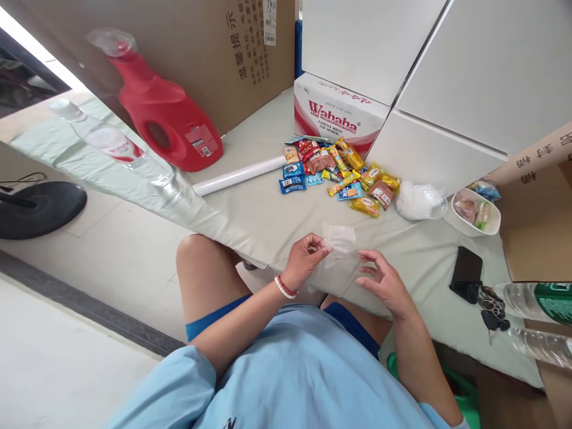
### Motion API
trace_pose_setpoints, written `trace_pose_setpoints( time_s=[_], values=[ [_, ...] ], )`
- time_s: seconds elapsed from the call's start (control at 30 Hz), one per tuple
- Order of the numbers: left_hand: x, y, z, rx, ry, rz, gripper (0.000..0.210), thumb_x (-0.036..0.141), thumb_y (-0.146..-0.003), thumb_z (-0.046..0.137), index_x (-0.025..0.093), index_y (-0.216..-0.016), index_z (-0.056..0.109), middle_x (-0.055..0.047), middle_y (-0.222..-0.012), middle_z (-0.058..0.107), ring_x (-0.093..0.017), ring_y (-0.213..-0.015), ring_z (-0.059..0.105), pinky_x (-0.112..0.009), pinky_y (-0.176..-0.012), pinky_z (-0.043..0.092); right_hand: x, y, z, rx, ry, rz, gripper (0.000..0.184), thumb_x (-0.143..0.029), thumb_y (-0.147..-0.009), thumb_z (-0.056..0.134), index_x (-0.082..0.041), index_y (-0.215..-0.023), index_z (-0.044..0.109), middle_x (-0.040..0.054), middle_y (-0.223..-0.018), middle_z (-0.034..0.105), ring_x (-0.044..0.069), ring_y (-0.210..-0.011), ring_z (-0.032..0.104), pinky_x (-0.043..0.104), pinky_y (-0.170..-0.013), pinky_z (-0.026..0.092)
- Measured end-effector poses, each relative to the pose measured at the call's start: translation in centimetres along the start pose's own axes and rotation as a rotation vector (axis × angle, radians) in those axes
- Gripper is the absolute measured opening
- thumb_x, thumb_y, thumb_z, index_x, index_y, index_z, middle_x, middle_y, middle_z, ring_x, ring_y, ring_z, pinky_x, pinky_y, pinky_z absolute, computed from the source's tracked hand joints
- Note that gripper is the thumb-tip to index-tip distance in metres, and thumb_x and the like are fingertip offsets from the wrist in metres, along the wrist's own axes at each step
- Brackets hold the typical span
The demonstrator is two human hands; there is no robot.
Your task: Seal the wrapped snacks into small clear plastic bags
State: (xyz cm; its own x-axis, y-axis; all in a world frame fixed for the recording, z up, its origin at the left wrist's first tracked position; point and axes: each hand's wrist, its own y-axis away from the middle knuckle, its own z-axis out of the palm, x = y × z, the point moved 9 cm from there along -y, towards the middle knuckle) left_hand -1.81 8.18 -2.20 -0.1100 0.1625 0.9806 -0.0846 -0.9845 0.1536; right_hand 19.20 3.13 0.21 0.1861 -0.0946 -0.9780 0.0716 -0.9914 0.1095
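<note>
A clear plastic bag [340, 235] hangs from my left hand [306, 259], whose thumb and fingers pinch its left edge. It looks limp and flat, its lower part over the table edge by my lap. My right hand [382, 280] is just to the right of the bag, fingers apart and curved, holding nothing. Beyond the hands lies a pile of small wrapped snacks [320, 161] in red, yellow, blue and brown. A bunched white plastic bag [417, 199] sits right of the pile, beside a white bowl [491, 225] with wrapped snacks in it.
A white roll [241, 176] lies left of the snacks, near a red jug [179, 119] and a clear water bottle [111, 143]. A Wahaha carton [339, 116] stands behind. At the right are a black phone-like item [467, 274], keys [494, 307] and bottles [540, 345].
</note>
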Motion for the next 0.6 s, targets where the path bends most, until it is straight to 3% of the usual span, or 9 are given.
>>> trace_pose_setpoints(
  time_s=[0.07,0.13,0.2,0.3,0.47,0.53,0.6],
  values=[
    [-0.5,0.5,1.4,-0.027,0.029,-0.030,0.038,0.046,-0.069,0.085,0.017,-0.073,0.061,0.004,-0.066,0.055,-0.010,-0.061,0.046,-0.023,-0.059,0.036,0.0,-0.3,2.2,-0.040,-0.028,0.000,0.045,-0.042,-0.074,0.086,-0.031,-0.116,0.074,0.0049,-0.121,0.066,0.024,-0.109,0.061,0.036,-0.094,0.051],
    [-0.9,0.8,2.5,-0.095,0.090,-0.068,0.042,0.048,-0.067,0.086,0.018,-0.070,0.058,0.005,-0.062,0.051,-0.009,-0.059,0.043,-0.023,-0.057,0.033,0.6,-0.7,2.9,0.012,-0.102,0.024,0.026,-0.045,-0.081,0.080,-0.027,-0.099,0.076,0.0035,-0.101,0.070,0.021,-0.094,0.063,0.034,-0.089,0.051],
    [-1.0,0.8,2.5,-0.149,0.156,-0.089,0.045,0.051,-0.066,0.087,0.017,-0.068,0.056,0.005,-0.061,0.051,-0.008,-0.058,0.043,-0.023,-0.057,0.033,1.4,-0.9,1.8,0.110,-0.219,0.057,0.023,-0.047,-0.082,0.079,-0.025,-0.086,0.074,0.0006,-0.082,0.067,0.017,-0.078,0.060,0.031,-0.080,0.050],
    [-0.8,0.5,1.1,-0.175,0.195,-0.084,0.044,0.051,-0.070,0.084,0.018,-0.069,0.056,0.004,-0.062,0.055,-0.008,-0.059,0.046,-0.023,-0.060,0.037,2.3,-0.9,-0.9,0.176,-0.334,0.109,0.028,-0.047,-0.075,0.085,-0.023,-0.081,0.072,-0.0012,-0.076,0.064,0.015,-0.072,0.055,0.028,-0.073,0.047],
    [-1.5,-0.2,-1.7,-0.030,0.205,-0.142,0.041,0.051,-0.074,0.082,0.019,-0.078,0.057,0.000,-0.079,0.065,-0.012,-0.075,0.061,-0.025,-0.070,0.049,3.0,-0.1,-3.7,0.176,-0.353,0.196,0.034,-0.050,-0.073,0.087,-0.022,-0.079,0.070,0.0000,-0.077,0.063,0.013,-0.072,0.055,0.025,-0.068,0.045],
    [-2.5,-0.3,-2.4,0.059,0.307,-0.225,0.043,0.052,-0.074,0.080,0.020,-0.082,0.052,0.001,-0.081,0.065,-0.012,-0.073,0.064,-0.023,-0.063,0.050,3.5,0.3,-4.2,0.212,-0.391,0.221,0.036,-0.051,-0.071,0.087,-0.022,-0.079,0.068,0.0000,-0.078,0.062,0.013,-0.070,0.054,0.025,-0.064,0.046],
    [-3.1,-0.2,-3.1,0.137,0.379,-0.274,0.044,0.050,-0.075,0.079,0.022,-0.083,0.047,0.005,-0.073,0.060,-0.007,-0.056,0.057,-0.018,-0.048,0.040,4.3,0.7,-4.8,0.249,-0.413,0.240,0.038,-0.054,-0.071,0.087,-0.023,-0.079,0.066,0.0000,-0.077,0.061,0.014,-0.068,0.053,0.025,-0.059,0.046]
  ],
)
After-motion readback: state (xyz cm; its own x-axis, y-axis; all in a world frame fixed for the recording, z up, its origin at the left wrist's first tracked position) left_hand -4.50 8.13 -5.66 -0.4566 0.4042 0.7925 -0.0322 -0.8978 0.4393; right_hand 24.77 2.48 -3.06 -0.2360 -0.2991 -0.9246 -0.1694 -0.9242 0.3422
